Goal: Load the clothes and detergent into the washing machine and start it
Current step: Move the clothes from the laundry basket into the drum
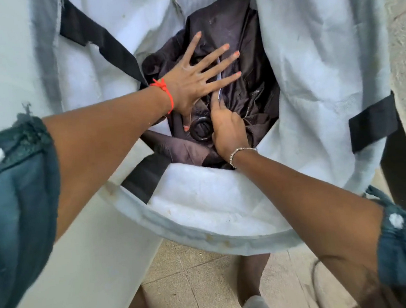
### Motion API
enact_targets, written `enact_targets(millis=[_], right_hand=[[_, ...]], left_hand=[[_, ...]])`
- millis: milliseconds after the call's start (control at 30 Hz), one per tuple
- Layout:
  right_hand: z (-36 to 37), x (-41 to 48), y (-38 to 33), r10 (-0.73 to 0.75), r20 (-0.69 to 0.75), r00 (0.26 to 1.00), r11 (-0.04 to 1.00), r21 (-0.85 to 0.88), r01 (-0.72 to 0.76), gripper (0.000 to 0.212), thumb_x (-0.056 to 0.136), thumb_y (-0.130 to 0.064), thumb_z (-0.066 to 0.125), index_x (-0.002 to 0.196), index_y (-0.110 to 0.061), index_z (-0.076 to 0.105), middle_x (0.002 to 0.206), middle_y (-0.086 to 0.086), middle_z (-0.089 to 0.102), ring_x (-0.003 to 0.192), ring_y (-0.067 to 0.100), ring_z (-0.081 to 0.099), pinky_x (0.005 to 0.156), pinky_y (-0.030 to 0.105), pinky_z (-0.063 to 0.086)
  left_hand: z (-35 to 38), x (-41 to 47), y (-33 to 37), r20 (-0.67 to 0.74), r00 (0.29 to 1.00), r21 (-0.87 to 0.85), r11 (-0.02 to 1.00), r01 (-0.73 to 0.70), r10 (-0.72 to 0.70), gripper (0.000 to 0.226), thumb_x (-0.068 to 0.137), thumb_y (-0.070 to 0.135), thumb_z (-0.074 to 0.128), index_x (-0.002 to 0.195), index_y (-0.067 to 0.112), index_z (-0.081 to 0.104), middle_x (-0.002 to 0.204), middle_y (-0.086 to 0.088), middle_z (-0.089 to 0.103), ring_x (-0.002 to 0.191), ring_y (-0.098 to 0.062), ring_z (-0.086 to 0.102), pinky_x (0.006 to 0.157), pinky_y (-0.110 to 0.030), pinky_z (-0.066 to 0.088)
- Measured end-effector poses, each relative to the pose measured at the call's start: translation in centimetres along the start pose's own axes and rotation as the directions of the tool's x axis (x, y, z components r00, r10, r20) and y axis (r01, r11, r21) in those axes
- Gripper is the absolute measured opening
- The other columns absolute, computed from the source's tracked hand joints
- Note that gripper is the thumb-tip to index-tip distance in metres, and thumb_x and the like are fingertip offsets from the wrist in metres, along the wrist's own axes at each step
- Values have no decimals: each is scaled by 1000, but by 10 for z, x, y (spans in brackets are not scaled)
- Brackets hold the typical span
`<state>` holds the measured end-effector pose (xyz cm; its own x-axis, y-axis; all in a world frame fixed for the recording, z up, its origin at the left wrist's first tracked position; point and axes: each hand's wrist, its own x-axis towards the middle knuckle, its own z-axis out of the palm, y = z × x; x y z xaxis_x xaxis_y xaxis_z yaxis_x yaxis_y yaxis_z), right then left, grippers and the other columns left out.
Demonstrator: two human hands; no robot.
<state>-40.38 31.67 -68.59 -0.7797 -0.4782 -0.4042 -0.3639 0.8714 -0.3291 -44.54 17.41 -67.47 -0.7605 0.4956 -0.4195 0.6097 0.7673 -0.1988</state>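
Note:
Dark brown-black clothes (235, 28) fill the round opening of the washing machine, which is wrapped in a white padded cover (213, 202). My left hand (190, 81), with a red thread at the wrist, lies flat on the clothes with fingers spread wide. My right hand (227, 129), wearing a silver bracelet, presses into the pile just below it, index finger stretched out and the other fingers curled under. A black ring-shaped part (201, 130) shows between the two hands. No detergent is in view.
Black straps (96, 38) (371, 124) cross the cover at the left and right of the opening. A rough wall (405, 38) stands close on the right. Beige floor tiles (196, 289) and my leg (252, 279) show below the machine.

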Motion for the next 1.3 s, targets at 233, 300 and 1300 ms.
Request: enact_targets(millis=[233, 300, 1300], right_hand=[[-33, -24, -9, -129, -27, 991, 983, -138, 124, 66, 81, 14, 41, 142, 0, 18, 146, 16, 34, 96, 37, 61, 72, 40, 47], [-45, -35, -15, -118, -22, 993, 986, -120, 114, 65, 82, 13, 40, 142, -1, 19, 149, 14, 31, 101, 38, 57, 72, 40, 46], [-566, -391, -259, -370, -791, 487, 913, -214, 346, 101, 51, 21, 47, 142, 0, 9, 139, 20, 44, 115, 42, 54, 62, 32, 57]], left_hand=[[-11, -13, 2, -289, 955, -68, 993, -92, 69, 26, 68, -14, 59, 90, -1, 60, 92, -17, 69, 124, -35, 49, 100, -77, 9], [-24, -26, 3, -333, 943, -134, 989, -70, 22, 23, 66, -18, 58, 82, -2, 59, 73, -17, 68, 113, -35, 59, 100, -75, 12], [-623, -421, -13, -762, 400, -323, 834, 448, -509, 59, 69, 0, 33, 127, 1, 38, 120, -10, 65, 111, -23, 61, 79, -45, 56]])
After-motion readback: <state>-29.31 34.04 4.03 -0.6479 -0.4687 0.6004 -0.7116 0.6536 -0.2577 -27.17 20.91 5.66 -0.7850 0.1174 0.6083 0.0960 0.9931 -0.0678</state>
